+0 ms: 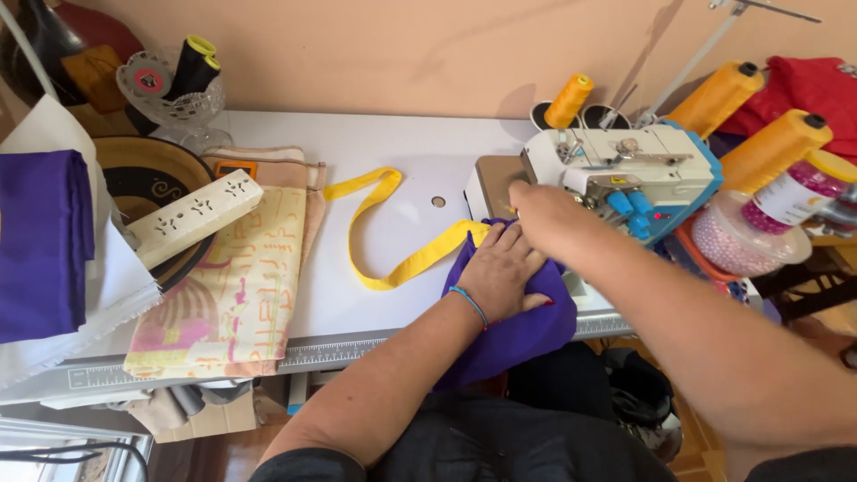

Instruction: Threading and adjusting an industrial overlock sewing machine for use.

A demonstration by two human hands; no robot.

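My left hand (502,272) lies flat, pressing down on a purple cloth (518,335) that hangs over the white table's front edge. A yellow fabric strip (375,192) loops across the table (375,143) and runs under the purple cloth near my fingers. My right hand (546,214) reaches over the cloth to the front of the white and blue sewing machine (625,174), fingers bent at the needle area; what they grip is hidden.
Yellow thread cones (772,147) stand behind and right of the machine, beside a jar of pink beads (790,196). At left lie a patterned cloth (228,286), a white power strip (192,214), a dark bowl (143,178) and folded purple fabric (40,241).
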